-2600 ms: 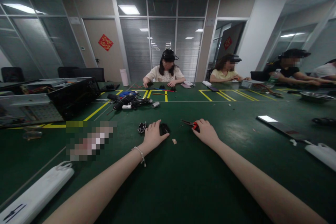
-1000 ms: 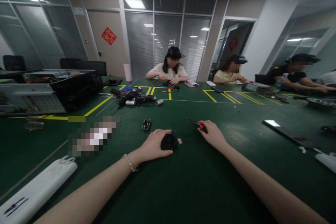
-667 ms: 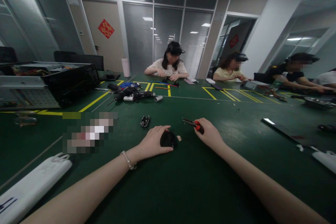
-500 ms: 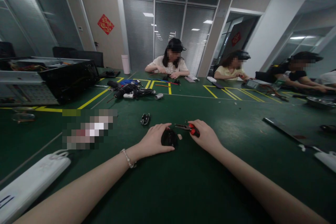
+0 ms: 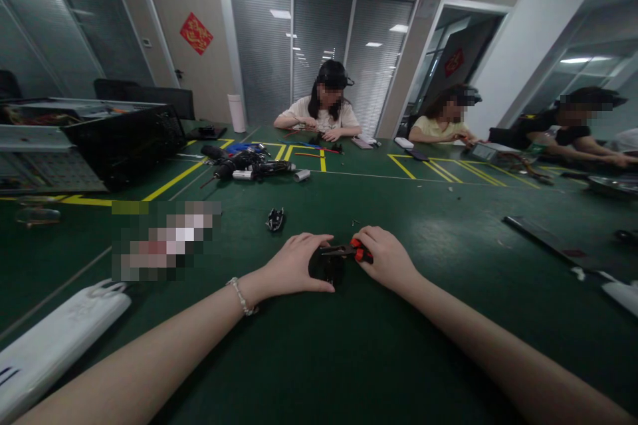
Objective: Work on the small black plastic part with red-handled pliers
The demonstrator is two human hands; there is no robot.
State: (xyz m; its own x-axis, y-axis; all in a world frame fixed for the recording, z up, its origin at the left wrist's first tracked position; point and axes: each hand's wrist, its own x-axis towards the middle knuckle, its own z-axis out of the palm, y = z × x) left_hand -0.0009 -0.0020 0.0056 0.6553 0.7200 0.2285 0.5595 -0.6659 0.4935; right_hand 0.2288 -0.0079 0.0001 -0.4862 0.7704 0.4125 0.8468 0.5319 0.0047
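My left hand (image 5: 289,267) curves its thumb and fingers around a small black rounded part (image 5: 333,270), keeping it low over the green table. What the part is, I cannot make out; its inside looks dark and partly hidden. Red-handled pliers (image 5: 339,251) are gripped in my right hand (image 5: 391,255). Their jaws point left and reach over the top of the black part, close to my left fingertips; whether they touch it is unclear. Beyond my left hand lies a small black-and-silver piece (image 5: 274,220). Tiny screw-like bits (image 5: 355,222) rest just past my right hand.
A white power strip (image 5: 64,345) lies at the left front. Behind it stands an open computer case (image 5: 124,146). A drill and tangled cables (image 5: 249,166) sit mid-table. To the right is a long dark bar (image 5: 541,239). Several people (image 5: 323,106) work across the table.
The pliers have moved left, from beside the black part to over it. The black part has turned in my left hand. A small pale piece beside it is no longer visible.
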